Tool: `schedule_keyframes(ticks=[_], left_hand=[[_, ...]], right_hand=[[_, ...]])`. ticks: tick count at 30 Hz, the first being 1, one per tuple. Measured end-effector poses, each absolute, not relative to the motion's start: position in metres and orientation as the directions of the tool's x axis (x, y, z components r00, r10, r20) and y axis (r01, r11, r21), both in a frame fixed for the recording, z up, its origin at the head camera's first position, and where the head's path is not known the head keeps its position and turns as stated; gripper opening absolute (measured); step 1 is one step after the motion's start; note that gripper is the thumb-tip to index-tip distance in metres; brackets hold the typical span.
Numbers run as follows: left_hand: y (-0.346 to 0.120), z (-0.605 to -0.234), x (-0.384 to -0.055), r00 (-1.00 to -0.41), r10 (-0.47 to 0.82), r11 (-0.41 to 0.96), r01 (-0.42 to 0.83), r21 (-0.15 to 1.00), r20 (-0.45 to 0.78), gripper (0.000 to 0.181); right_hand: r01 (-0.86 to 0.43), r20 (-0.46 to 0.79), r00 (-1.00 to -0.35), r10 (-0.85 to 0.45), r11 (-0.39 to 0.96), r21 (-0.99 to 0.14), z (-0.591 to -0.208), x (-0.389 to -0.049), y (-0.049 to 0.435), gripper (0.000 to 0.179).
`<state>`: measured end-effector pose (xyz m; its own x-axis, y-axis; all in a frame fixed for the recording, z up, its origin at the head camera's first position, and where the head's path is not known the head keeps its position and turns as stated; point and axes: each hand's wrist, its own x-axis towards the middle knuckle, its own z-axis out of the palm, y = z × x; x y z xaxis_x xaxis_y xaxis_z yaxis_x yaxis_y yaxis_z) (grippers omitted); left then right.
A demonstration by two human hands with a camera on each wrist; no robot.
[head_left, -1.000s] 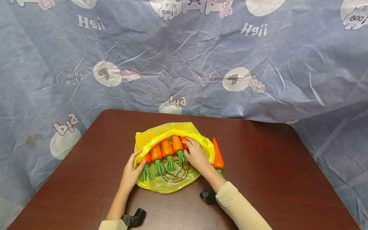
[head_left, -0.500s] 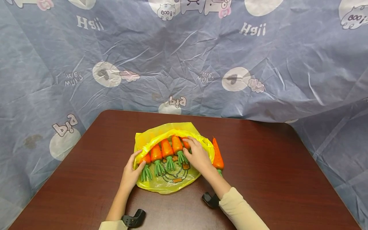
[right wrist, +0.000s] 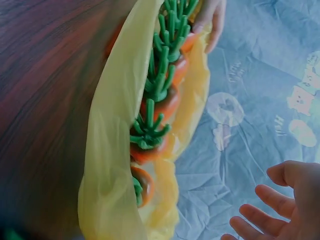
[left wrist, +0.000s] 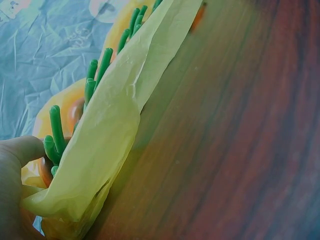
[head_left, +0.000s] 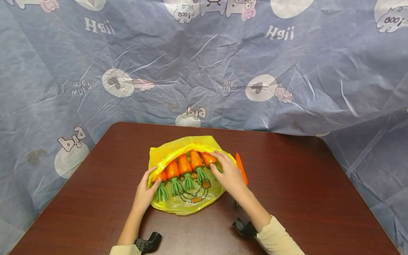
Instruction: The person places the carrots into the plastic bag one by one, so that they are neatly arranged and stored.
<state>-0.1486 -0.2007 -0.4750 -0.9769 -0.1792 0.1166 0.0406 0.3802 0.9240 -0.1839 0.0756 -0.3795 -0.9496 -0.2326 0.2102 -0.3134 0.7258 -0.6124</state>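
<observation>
A yellow plastic bag (head_left: 173, 208) lies on the table with its mouth spread wide. Several orange carrots (head_left: 185, 164) with green tops sit side by side inside it. My left hand (head_left: 145, 191) grips the bag's left edge, thumb near the leftmost carrot's green top (left wrist: 56, 132). My right hand (head_left: 230, 177) is at the bag's right side, fingers spread apart and holding nothing. The rightmost carrot in the bag (head_left: 208, 159) lies just beyond its fingertips. Another carrot (head_left: 241, 168) rests outside the bag on the right, its lower part hidden by my right hand and forearm.
The dark brown table (head_left: 318, 198) extends on both sides of the bag. A printed grey-blue cloth (head_left: 204, 71) hangs behind its far edge. Black wrist cameras (head_left: 149, 242) are worn on both wrists.
My right hand has drawn back to the right from the rightmost carrot in the bag, which shows more now. The forearm covers more of the outside carrot. My left hand stays put.
</observation>
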Motion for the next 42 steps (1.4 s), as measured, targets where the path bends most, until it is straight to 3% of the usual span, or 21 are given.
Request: schedule_keyframes(ticks=[9, 17, 28, 42], left_hand=[[-0.201, -0.476, -0.148, -0.978, -0.178, 0.379, 0.038, 0.925, 0.113, 0.048], [-0.202, -0.476, -0.148, -0.977, -0.18, 0.384, 0.034, 0.923, 0.111, 0.047], [-0.202, -0.476, -0.149, -0.977, -0.175, 0.382, 0.044, 0.923, 0.119, 0.047], [-0.202, -0.476, -0.149, -0.978, -0.173, 0.382, 0.044, 0.923, 0.118, 0.047]], right_hand=[[-0.34, 0.294, -0.935, -0.198, 0.734, -0.588, -0.376, -0.167, 0.104, 0.037], [-0.272, 0.29, -0.95, -0.115, 0.76, -0.591, -0.388, -0.157, 0.134, 0.037], [-0.22, 0.231, -0.968, -0.101, 0.788, -0.575, -0.406, -0.156, 0.16, 0.041], [-0.233, 0.16, -0.972, -0.171, 0.793, -0.563, -0.428, -0.161, 0.171, 0.045]])
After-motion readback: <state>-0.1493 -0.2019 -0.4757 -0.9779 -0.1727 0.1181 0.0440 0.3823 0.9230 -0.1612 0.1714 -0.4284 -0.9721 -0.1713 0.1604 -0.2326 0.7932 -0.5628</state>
